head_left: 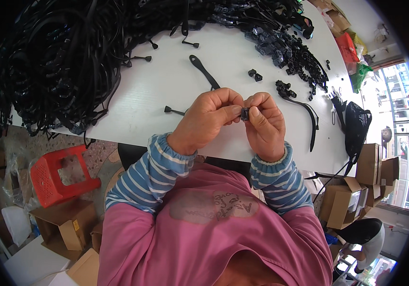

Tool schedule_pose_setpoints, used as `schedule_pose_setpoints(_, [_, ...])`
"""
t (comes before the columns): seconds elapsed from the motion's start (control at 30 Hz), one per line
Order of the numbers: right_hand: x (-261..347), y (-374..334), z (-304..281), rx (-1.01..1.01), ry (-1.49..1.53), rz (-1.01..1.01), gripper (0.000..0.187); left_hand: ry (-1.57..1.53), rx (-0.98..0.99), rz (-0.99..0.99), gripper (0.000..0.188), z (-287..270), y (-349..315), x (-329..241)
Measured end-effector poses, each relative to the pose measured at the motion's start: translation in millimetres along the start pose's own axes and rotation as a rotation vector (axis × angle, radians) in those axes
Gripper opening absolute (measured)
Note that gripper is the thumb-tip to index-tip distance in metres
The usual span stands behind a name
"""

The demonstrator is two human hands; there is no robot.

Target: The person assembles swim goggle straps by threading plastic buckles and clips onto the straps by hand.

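Observation:
My left hand (pixel 206 119) and my right hand (pixel 267 125) meet above the near part of the white table, thumbs and fingertips pinched close together. Between them shows a small, shiny black plastic piece (pixel 245 114), like a buckle; my right thumb and fingers grip it. A thin black strap (pixel 205 71) with a looped end runs under my left hand, and a thin black end with a small tip (pixel 173 110) comes out on its other side. My left fingers close at the plastic piece, where the strap appears to lead; the exact join is hidden.
A large heap of black straps (pixel 66 62) covers the table's left and far side. Small black plastic parts (pixel 280 47) are piled far right. A loose strap (pixel 311 121) and black mesh bag (pixel 357 124) lie right. A red stool (pixel 64 174) and cardboard boxes (pixel 340 205) stand around.

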State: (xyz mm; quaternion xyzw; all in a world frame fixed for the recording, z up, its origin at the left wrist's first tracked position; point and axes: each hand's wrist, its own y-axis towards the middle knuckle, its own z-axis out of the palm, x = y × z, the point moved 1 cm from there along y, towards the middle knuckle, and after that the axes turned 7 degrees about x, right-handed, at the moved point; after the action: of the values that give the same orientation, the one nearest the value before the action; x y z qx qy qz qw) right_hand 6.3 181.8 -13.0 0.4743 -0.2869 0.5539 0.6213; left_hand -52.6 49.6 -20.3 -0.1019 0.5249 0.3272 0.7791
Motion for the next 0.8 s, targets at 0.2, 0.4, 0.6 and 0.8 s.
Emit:
schedule_pose_setpoints(0.2, [1, -3, 1, -0.032, -0.233, -0.085, 0.007, -0.085, 0.072, -0.012, 0.01, 3, 2, 2])
schedule_pose_setpoints(0.4, [4, -10, 0, -0.082, -0.392, -0.066, 0.01, 0.328, -0.103, 0.315, 0.035, 17, -5, 23])
schedule_pose_setpoints(0.6, [8, -16, -1, -0.098, -0.382, -0.131, 0.011, 0.575, -0.239, 0.485, 0.024, 31, -2, 24])
schedule_pose_setpoints(0.8, [17, -20, -4, -0.06, -0.629, -0.207, 0.012, 0.88, -0.316, 0.56, 0.017, 42, -7, 16])
